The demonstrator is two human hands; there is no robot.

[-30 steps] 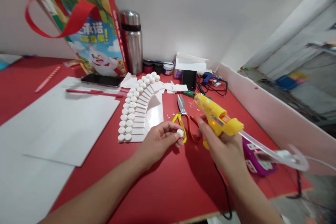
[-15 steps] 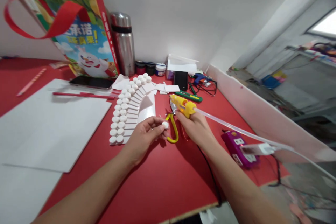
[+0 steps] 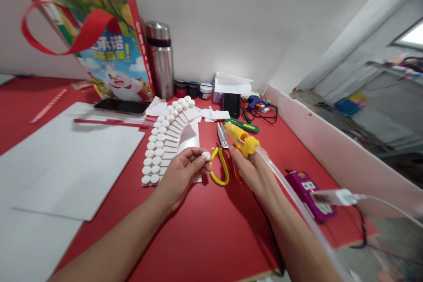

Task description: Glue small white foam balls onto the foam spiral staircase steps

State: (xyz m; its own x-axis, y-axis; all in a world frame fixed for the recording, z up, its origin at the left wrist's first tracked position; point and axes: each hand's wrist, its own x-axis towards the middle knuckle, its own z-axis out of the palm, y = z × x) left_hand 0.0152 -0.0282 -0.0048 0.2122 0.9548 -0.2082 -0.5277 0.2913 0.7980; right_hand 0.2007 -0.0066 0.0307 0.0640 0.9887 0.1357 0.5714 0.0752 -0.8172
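Between thumb and fingers, my left hand [image 3: 185,169] pinches a small round white disc [image 3: 206,155]. My right hand [image 3: 253,167] is wrapped around a yellow hot glue gun [image 3: 239,134], whose nozzle points away to the upper left; a long clear glue stick [image 3: 291,194] trails from its back. Beside my left hand lies a white curved piece [image 3: 170,143] with dark lines across it, its outer edge covered by several white discs [image 3: 158,144] in two rows. Scissors with yellow handles [image 3: 225,172] lie on the table between my hands, blades pointing away.
White boards [image 3: 82,158] cover the left of the red table [image 3: 198,238]. Behind stand a colourful bag [image 3: 115,53], a steel flask [image 3: 163,64] and small paint jars [image 3: 205,91]. A green cutter [image 3: 244,125] lies beyond the glue gun. A purple power socket [image 3: 306,189] sits right, near a low wall.
The glue gun has drawn back slightly to the right, away from the disc, and its glue stick now hangs lower along my right forearm. The view has shifted a little. My left hand still holds the disc.
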